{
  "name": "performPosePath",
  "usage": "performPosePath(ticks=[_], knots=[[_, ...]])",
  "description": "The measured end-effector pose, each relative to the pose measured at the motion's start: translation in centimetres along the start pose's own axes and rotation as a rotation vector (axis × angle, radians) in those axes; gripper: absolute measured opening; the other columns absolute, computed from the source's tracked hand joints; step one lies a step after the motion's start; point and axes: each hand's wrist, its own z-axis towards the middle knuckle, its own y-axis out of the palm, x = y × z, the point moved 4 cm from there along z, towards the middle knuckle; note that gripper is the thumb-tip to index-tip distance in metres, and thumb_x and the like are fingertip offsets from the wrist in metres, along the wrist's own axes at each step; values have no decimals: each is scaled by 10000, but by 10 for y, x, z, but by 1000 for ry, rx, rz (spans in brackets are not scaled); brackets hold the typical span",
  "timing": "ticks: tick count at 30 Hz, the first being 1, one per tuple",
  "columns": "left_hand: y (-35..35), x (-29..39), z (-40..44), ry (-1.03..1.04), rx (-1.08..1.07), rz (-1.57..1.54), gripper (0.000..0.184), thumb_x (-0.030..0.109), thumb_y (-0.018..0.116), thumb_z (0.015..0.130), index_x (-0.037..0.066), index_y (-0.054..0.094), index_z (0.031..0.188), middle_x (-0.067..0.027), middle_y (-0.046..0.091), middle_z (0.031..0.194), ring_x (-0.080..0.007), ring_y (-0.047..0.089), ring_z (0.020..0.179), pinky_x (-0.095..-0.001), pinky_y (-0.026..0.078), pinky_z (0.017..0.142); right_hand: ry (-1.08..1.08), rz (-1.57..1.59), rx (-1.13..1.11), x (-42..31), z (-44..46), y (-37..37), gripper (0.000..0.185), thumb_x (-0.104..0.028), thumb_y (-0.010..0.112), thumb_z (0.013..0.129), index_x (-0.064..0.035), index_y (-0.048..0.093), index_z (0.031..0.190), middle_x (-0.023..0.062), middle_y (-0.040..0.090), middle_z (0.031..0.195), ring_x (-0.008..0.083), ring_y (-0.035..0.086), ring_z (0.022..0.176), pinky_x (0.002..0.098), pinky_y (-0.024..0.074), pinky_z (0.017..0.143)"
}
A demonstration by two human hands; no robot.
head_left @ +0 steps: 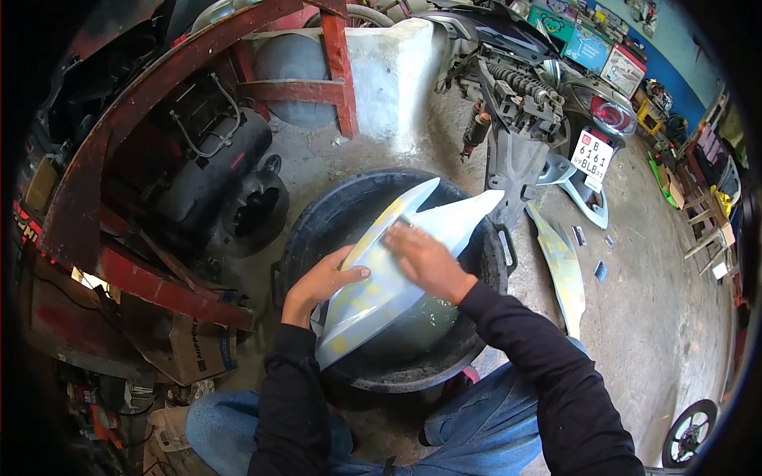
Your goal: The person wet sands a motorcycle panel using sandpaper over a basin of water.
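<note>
Grey concrete floor (651, 317) through a cluttered workshop, with a rough red frame (131, 111) at the upper left, around a dark cylindrical tank (214, 159). Beside it, toward the top centre, a whitewashed block (389, 87). At the upper right, a motorcycle (516, 119) with exposed framework and shock absorbers, a red tail light (609, 115) and a white number plate (593, 155); behind it, at the far upper right, stacked boxes (587, 47).

In the middle of the frame, a round black basin (401, 381) with liquid inside. Held slantwise above it, a pale panel (373, 297) with yellowish patches, forked into two points toward the upper right, with the broad end toward the lower left.

Hands apart, both on the panel. Left hand (321, 287) clamped on the left edge, thumb across the upper face. Right hand (429, 262) laid on the face near the fork, fingers slightly blurred; impossible to tell whether anything lies under them.

Right of the basin, on the floor, a second patchy panel (561, 274), with small blue pieces (601, 271) just beside it. Along the bottom, jeans (492, 420) on both sides of the basin; at the lower left, cardboard (202, 345); at the lower right corner, a wheel (690, 435).
</note>
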Motion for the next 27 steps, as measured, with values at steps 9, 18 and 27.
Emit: performPosePath(ticks=[9, 18, 27], knots=[[-1, 1, 0, 20, 35, 84, 606, 169, 790, 885, -8, 560, 1417, -105, 693, 1215, -178, 639, 1089, -324, 481, 992, 23, 16, 75, -11, -1, -1, 407, -57, 626, 875, -1, 645, 1277, 188, 634, 1349, 364, 558, 1325, 489, 431, 1123], [-7, 23, -8, 95, 66, 137, 699, 150, 835, 806, -9, 556, 1427, -126, 696, 1219, -197, 648, 1089, -327, 487, 983, 191, -286, 132, -18, 11, -25, 581, -45, 678, 777, 14, 586, 1348, 127, 586, 963, 301, 624, 897, 418, 508, 782], [-9, 19, -4, 47, 74, 133, 653, 155, 822, 832, 9, 571, 1417, -110, 706, 1203, -190, 651, 1073, -333, 492, 974, 303, -376, -29, -22, 8, -13, 757, -61, 609, 796, 0, 433, 1530, 139, 627, 896, 307, 675, 730, 424, 544, 620]])
